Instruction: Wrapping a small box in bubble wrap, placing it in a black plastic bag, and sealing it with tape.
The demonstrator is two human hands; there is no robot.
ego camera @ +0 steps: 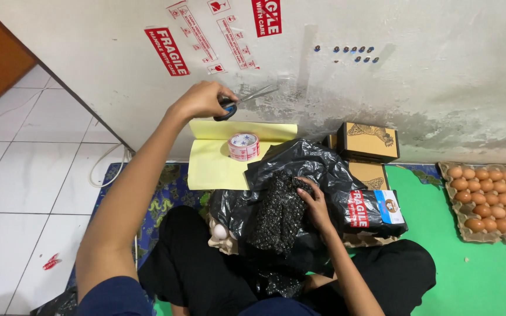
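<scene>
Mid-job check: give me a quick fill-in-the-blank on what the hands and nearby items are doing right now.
1. The left hand holds a pair of ____ up near the wall.
2. The right hand grips a bundle of black ____ wrap on the lap.
3. The roll of tape sits on a ____ sheet.
4. The tray on the green mat is filled with brown ____.

Missing words: scissors; bubble; yellow; eggs
</scene>
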